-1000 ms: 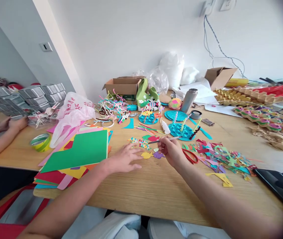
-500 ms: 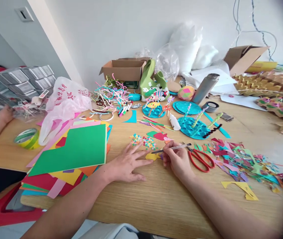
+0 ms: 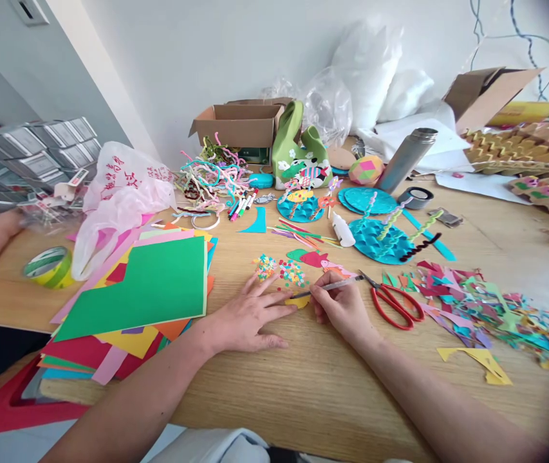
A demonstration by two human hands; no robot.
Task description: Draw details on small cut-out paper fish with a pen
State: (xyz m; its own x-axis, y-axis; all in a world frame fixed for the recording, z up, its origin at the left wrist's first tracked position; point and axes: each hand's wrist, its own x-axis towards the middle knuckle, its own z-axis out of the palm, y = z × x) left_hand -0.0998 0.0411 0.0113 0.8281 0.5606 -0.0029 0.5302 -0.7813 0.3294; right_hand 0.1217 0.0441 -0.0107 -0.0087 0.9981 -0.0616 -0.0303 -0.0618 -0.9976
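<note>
My left hand (image 3: 250, 315) lies flat on the wooden table, fingers spread, its fingertips against a small yellow paper cutout (image 3: 299, 301). Pinched in my right hand (image 3: 339, 303) is a thin grey pen (image 3: 327, 287), its dark tip slanting down to the left over the cutout. My right fingers partly cover the cutout's right side. Small heaps of coloured dots (image 3: 292, 272) lie just beyond my hands. Behind my right hand lie paper fish shapes (image 3: 313, 258) in green, red and pink. Red-handled scissors (image 3: 396, 308) rest to its right.
Coloured paper sheets (image 3: 158, 283) are stacked on the left, near a tape roll (image 3: 49, 267). Paper scraps (image 3: 481, 305) cover the right side. Further back are a white glue bottle (image 3: 343, 230), blue decorated discs (image 3: 383, 243) and a steel flask (image 3: 408, 159). Another person's hand (image 3: 4, 224) is at far left.
My right hand has shifted slightly left, covering more of the yellow cutout, with the pen tip over it. My left hand stays nearly in place. The view has tilted slightly.
</note>
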